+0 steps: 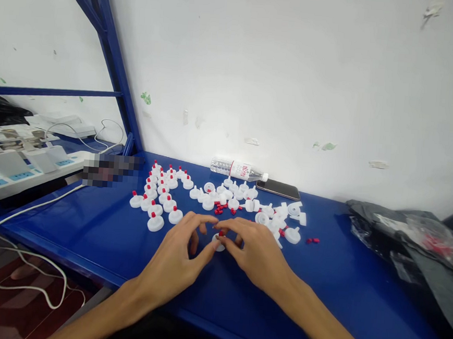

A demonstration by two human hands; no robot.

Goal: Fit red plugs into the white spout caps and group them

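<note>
In front of me, between my two hands, is a white nozzle cap [219, 246] with a small red tip [221, 234] on its top. My left hand [183, 247] curls round from the left, thumb against the white cap. From the right, my right hand [254, 247] has thumb and forefinger closed at the red tip; its other fingers are bent. Behind my left hand, several white nozzle caps with red tips [155, 222] stand upright in rough rows. Bare white nozzle caps [234, 191] lie in a loose heap beyond my hands, with small red tips [219, 208] scattered among them.
A clear bottle [238, 169] lies by the wall next to a dark phone [279, 189]. Dark plastic bags [398, 230] rest on the right of the blue table [318, 297]. At left are a power strip [26, 172], white cables and a blue frame post [115, 56].
</note>
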